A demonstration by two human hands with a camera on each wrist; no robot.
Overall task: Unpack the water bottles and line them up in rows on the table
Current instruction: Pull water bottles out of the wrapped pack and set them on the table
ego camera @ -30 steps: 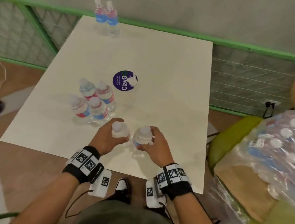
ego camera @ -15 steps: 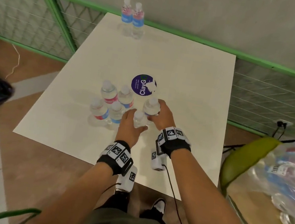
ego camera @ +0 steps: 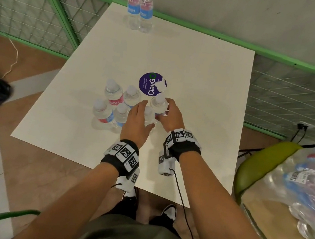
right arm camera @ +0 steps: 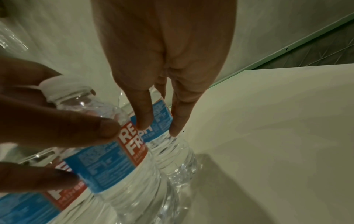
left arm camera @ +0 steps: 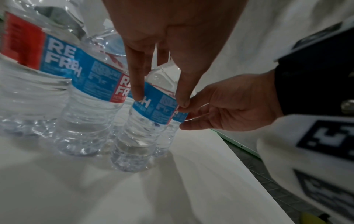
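On the white counter [ego camera: 201, 74], just this side of the purple sticker [ego camera: 148, 83], each hand sets a bottle beside the cluster of four bottles [ego camera: 113, 105]. The left hand [ego camera: 137, 124] has a narrow grip on the near bottle [left arm camera: 141, 121]; the right hand [ego camera: 170, 117] grips the far bottle [ego camera: 159, 105], nearest the sticker. Packed this tight, a withdrawing finger could, I judge, snag a label and topple neighbours like dominoes.

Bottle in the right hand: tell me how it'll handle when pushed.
Capped and seemingly full, the bottle is probably heavy for its size. Tall and narrow, it may tip if pushed high. Its ribbed wall probably dents.
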